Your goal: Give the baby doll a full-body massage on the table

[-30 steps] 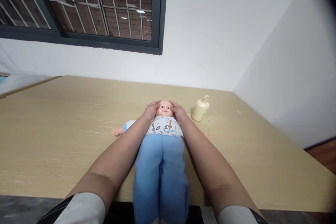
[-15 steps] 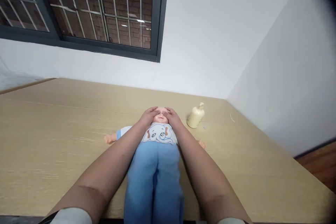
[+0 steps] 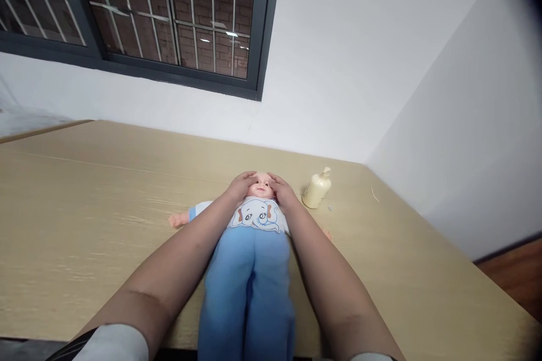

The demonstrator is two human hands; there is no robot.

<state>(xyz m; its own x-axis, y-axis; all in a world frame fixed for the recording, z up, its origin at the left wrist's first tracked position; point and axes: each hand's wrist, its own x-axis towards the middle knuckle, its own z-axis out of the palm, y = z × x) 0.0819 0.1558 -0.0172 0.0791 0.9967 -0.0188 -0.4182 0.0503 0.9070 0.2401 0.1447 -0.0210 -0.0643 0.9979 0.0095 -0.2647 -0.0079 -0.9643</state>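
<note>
A baby doll (image 3: 254, 254) lies on its back on the wooden table, dressed in blue trousers and a white top with an elephant face on it. My left hand (image 3: 243, 185) rests on the left side of the doll's face, fingers laid flat toward the forehead. On the opposite side, my right hand (image 3: 280, 187) touches the temple and cheek in the same way, its fingers extended. Between the two hands the doll's eyes, nose and mouth show. My forearms pass over the doll's outstretched arms, partly hiding them.
A cream pump bottle (image 3: 317, 189) stands on the table (image 3: 105, 192), right of the doll's head. A small pale scrap (image 3: 330, 208) and a thin strand (image 3: 375, 194) lie near it. White walls border the table behind and at right; a barred window (image 3: 169, 17) is above.
Both hands have slid outward from over the doll's eyes to the sides of its face, uncovering more of it. The camera view has shifted slightly.
</note>
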